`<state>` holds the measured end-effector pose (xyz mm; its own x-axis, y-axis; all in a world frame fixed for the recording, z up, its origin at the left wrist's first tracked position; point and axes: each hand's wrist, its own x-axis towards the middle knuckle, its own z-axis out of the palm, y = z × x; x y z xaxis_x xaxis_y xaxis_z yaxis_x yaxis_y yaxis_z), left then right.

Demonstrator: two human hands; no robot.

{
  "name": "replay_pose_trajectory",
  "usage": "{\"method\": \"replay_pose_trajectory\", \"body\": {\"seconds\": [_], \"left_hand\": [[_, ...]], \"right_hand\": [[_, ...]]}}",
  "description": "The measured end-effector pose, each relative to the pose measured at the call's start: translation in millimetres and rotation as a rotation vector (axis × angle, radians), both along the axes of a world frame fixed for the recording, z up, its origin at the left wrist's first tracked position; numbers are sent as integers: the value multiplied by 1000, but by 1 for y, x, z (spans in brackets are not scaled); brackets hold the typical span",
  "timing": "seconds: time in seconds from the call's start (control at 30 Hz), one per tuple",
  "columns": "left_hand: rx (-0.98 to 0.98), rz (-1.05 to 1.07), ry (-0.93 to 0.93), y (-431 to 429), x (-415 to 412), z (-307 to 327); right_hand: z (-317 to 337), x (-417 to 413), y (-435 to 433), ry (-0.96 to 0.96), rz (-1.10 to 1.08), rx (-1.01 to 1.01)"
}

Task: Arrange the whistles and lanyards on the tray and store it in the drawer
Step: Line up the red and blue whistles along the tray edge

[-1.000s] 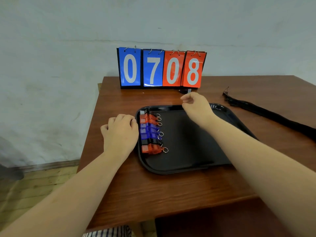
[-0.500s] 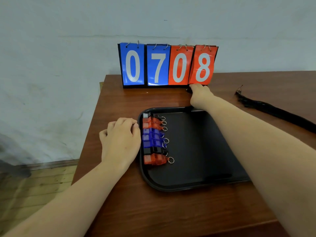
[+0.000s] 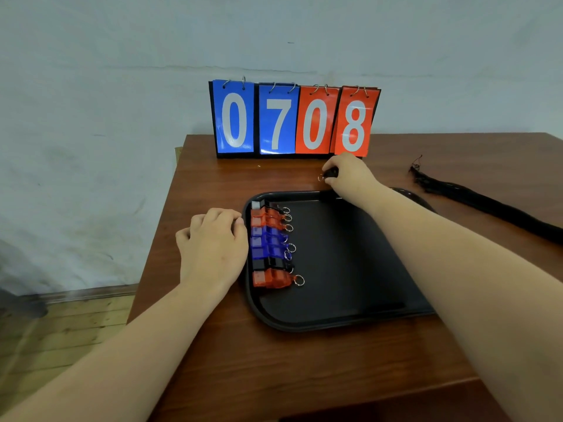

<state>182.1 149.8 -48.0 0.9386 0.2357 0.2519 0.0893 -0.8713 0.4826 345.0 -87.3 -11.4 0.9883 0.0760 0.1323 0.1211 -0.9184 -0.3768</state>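
Upper centre of frame, just below the flip scoreboard (image 3: 292,120) reading 0708: right-hand grip (image 3: 350,175) is curled round a black whistle (image 3: 330,172), pinching it, key ring poking out left. Can't tell if the whistle touches the worktop (image 3: 274,376). It sits past the far rim of the black tray (image 3: 265,318). Left-hand grip (image 3: 213,245) is loosely curled and holds nothing, resting on the worktop with fingertips against the tray's left rim. Row of whistles (image 3: 268,242), red, blue and black, lines the tray's left side, rings pointing right. Black lanyards (image 3: 487,205) lie bundled at right of frame, off the tray.
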Motion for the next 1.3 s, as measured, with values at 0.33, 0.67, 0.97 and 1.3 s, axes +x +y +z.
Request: {"method": "replay_pose_trajectory", "body": {"seconds": [0.33, 0.67, 0.97, 1.3], "left_hand": [[11, 11, 38, -2, 0, 4], [21, 2, 23, -1, -2, 4], [26, 11, 13, -2, -1, 2], [23, 9, 16, -2, -1, 2]], "right_hand": [[31, -101, 26, -71, 76, 617], [9, -202, 39, 320, 80, 1356], [-4, -214, 40, 236, 37, 1421], [-3, -218, 42, 260, 100, 1321]]}}
